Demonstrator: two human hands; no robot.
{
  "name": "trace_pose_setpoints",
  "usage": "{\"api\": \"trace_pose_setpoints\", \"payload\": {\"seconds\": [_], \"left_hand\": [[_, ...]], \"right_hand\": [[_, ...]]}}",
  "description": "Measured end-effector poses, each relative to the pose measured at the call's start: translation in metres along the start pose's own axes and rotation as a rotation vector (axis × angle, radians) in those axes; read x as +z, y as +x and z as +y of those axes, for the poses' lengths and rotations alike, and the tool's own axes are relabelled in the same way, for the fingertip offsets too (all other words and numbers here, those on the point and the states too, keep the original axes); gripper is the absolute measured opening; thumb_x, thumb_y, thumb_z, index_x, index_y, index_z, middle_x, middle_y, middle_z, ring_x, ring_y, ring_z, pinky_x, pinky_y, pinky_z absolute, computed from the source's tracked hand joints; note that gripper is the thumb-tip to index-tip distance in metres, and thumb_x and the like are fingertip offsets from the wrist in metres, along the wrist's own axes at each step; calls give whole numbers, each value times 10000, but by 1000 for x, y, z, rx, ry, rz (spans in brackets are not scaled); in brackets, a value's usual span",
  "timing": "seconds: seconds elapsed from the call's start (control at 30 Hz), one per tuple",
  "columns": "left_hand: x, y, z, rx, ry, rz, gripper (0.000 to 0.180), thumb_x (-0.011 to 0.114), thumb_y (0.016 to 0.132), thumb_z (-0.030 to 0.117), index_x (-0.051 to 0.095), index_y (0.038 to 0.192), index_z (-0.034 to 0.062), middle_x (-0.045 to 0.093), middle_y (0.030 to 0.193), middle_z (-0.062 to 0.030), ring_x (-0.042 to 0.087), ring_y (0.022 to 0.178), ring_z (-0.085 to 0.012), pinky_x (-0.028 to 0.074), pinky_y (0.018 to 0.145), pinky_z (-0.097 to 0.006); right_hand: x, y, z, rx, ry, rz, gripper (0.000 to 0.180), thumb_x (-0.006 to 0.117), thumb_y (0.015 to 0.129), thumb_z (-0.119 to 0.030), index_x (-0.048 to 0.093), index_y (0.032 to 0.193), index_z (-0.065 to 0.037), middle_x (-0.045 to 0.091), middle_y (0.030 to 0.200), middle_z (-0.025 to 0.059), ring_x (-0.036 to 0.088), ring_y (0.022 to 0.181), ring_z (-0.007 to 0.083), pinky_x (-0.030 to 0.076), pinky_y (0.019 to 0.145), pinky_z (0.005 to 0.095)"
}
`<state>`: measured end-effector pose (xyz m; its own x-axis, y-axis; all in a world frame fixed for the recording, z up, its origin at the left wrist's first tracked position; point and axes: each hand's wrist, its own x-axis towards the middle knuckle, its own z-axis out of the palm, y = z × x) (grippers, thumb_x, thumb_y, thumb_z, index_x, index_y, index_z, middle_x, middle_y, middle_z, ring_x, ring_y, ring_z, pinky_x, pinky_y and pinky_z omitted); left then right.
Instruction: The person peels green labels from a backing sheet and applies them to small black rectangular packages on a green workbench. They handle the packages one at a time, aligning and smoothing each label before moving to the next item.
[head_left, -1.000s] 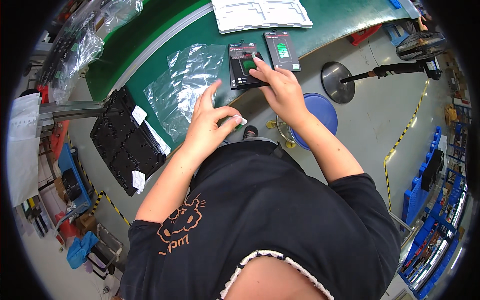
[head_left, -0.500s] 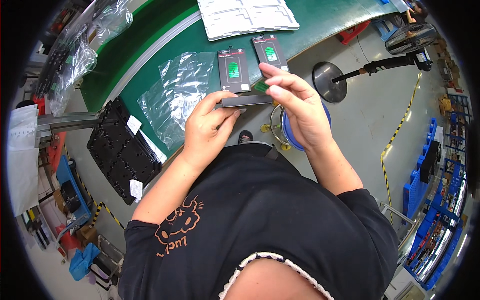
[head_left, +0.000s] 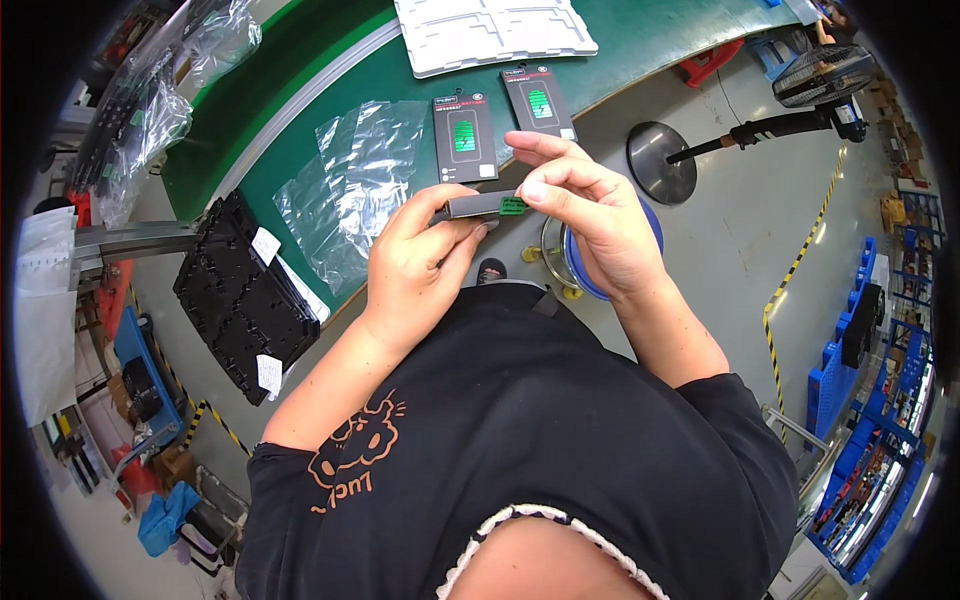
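Since the earlier frame the flat dark box [head_left: 478, 205] has risen off the green table [head_left: 640, 40] into both hands. Left hand [head_left: 415, 265] clasps its end; right hand [head_left: 590, 215] pinches its green tab. Two packs [head_left: 465, 138] lie on the table beyond, apparently finished.

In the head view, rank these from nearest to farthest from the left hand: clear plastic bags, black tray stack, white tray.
From the left hand:
1. Clear plastic bags, just beyond it on the green belt.
2. Black tray stack, at the left.
3. White tray, far across the belt.
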<state>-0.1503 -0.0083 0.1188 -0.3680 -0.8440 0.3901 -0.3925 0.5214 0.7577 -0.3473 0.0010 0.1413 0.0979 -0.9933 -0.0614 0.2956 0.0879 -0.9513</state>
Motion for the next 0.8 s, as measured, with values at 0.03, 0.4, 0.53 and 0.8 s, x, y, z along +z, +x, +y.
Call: {"api": "trace_pose_setpoints", "payload": {"seconds": [0.03, 0.4, 0.53, 0.8], "left_hand": [[0, 0, 0, -3, 1, -1, 112, 708, 756, -1, 706, 864, 32, 649, 1027, -58, 648, 886, -243, 515, 764, -334], [-1, 1, 2, -8, -11, -58, 104, 680, 807, -39, 714, 901, -9, 626, 1056, -89, 644, 703, -139, 527, 601, -259], [-1, 1, 3, -34, -9, -49, 93, 690, 794, -18, 713, 882, 3, 633, 1051, -86, 649, 781, -176, 526, 662, -284], [0, 1, 4, -5, -10, -11, 91, 711, 760, 6, 702, 850, 24, 652, 1041, -76, 654, 902, -244, 521, 777, -338]], "right_hand": [[0, 0, 0, 0, -6, 2, 98, 693, 850, -119, 711, 894, -34, 502, 1330, 127, 496, 1179, 204, 371, 1001, 348], [-2, -2, 0, -43, -33, -18, 93, 672, 859, -119, 707, 886, -37, 503, 1340, 133, 440, 1254, 248, 318, 1055, 406], [-4, 0, 1, -96, -14, -24, 88, 699, 851, -114, 718, 899, -43, 486, 1337, 104, 546, 1097, 154, 426, 938, 316], [-3, -1, 2, -87, -9, -58, 83, 697, 853, -108, 716, 898, -42, 481, 1334, 113, 544, 1084, 154, 430, 934, 313]]}}
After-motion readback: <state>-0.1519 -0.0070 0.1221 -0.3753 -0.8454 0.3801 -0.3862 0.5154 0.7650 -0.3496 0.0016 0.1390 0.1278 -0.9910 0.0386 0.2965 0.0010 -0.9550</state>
